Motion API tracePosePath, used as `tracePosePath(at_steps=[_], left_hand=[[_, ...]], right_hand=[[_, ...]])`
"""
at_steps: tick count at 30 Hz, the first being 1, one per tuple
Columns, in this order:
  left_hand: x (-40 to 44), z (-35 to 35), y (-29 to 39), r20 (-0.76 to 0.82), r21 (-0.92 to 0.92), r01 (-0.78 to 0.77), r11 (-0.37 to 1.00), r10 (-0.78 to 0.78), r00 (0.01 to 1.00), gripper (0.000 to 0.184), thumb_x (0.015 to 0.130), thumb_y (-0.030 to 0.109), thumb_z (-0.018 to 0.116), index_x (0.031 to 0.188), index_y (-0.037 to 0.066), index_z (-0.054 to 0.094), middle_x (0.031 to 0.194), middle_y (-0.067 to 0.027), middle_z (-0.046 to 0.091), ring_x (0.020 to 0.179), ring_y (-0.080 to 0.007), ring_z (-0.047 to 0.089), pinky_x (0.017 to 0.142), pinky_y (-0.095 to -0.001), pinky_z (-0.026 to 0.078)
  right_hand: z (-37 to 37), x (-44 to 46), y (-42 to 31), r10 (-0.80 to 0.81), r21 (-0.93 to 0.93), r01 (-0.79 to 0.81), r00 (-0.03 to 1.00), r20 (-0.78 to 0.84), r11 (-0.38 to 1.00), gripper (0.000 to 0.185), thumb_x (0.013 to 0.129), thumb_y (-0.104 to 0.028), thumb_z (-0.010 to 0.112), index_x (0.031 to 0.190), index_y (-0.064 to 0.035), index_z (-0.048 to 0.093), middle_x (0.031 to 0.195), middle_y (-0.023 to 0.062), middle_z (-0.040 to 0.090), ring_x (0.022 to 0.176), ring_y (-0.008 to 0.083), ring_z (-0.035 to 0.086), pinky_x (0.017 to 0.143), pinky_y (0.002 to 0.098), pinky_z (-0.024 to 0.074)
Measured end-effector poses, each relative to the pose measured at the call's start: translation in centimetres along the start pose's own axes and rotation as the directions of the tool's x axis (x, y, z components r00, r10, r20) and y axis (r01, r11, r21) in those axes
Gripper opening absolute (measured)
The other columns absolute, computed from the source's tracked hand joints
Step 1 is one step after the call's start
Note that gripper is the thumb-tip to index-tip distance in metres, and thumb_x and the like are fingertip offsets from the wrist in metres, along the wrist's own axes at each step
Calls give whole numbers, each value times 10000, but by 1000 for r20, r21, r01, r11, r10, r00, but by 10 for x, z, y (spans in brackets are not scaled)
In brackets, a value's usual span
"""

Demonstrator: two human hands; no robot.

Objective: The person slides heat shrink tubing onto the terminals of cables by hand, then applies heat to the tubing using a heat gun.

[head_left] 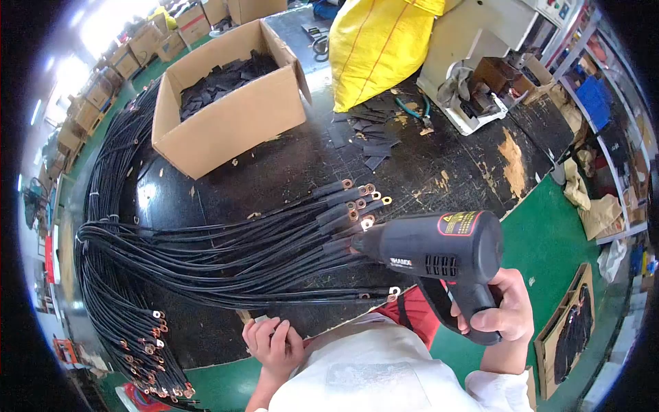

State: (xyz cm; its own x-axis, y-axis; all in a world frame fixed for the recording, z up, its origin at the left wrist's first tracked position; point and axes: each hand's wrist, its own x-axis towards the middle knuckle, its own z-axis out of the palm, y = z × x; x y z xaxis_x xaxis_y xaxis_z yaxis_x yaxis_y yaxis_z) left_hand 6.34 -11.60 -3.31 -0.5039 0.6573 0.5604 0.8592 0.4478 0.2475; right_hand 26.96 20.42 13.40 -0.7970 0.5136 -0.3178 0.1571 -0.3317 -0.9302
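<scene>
My right hand (504, 309) is wrapped round the handle of a black heat gun (439, 247), held level above the table's front edge. Its nozzle points left, at the dark sleeves near the ends of a bundle of black cables (254, 254). Copper ring terminals (360, 204) tip these cables; the nozzle hides some of them. Near the table edge, below the bundle, my left hand (274, 347) has its fingers loosely bent and slightly apart, with no cable in them. A small pale piece (261, 318) shows by its fingertips; whether they touch it I cannot tell.
A cardboard box (233, 130) of black sleeve pieces stands behind the cables. Loose black pieces (371, 134), pliers (415, 113) and a yellow sack (381, 51) lie beyond. More terminal-ended cables (147, 350) hang over the left side. Another carton (566, 329) sits on the green floor.
</scene>
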Motion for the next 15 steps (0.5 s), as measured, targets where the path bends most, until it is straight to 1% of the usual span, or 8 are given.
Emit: tracePosePath(at_steps=[1, 4, 11, 14, 15], left_hand=[[1, 1, 2, -10, 9, 8, 1000, -7, 1000, 278, 770, 4, 687, 1037, 66, 641, 1038, -114, 599, 975, -319, 583, 939, -521, 429], [-7, 3, -1, -27, 19, 49, 999, -49, 998, 266, 743, 38, 690, 995, 120, 667, 1049, -55, 613, 976, -271, 592, 1005, -506, 420], [-7, 5, -1, -57, 17, 57, 998, -56, 997, 269, 732, 31, 695, 981, 130, 673, 1047, -36, 623, 990, -261, 596, 1000, -503, 428], [-8, 6, -3, -83, 12, 42, 999, -41, 996, 280, 725, 35, 699, 986, 134, 673, 1053, -34, 623, 987, -257, 599, 1000, -506, 427], [-7, 6, -2, -80, 3, 40, 999, -40, 996, 283, 727, 19, 694, 987, 126, 661, 1057, -47, 619, 977, -267, 600, 989, -513, 431]], right_hand=[[0, 1, 0, -6, 4, 6, 1000, -12, 1000, 561, 611, -80, 777, 1135, 94, 675, 852, 141, 722, 672, 187, 686, 645, 300, 552], [3, 2, -2, -17, 12, 17, 999, -41, 1000, 571, 603, -75, 773, 1134, 106, 666, 841, 155, 719, 645, 196, 680, 618, 311, 558], [7, 4, 0, -28, -3, 27, 998, -48, 1000, 553, 614, -90, 768, 1115, 117, 659, 831, 171, 717, 623, 210, 678, 586, 325, 564], [6, 5, 3, -55, -9, 54, 997, -47, 998, 560, 618, -104, 769, 1118, 120, 657, 830, 171, 718, 622, 209, 680, 584, 325, 566], [6, 5, 3, -67, -10, 66, 997, -48, 998, 563, 619, -109, 769, 1121, 121, 657, 830, 171, 719, 623, 209, 680, 584, 324, 567]])
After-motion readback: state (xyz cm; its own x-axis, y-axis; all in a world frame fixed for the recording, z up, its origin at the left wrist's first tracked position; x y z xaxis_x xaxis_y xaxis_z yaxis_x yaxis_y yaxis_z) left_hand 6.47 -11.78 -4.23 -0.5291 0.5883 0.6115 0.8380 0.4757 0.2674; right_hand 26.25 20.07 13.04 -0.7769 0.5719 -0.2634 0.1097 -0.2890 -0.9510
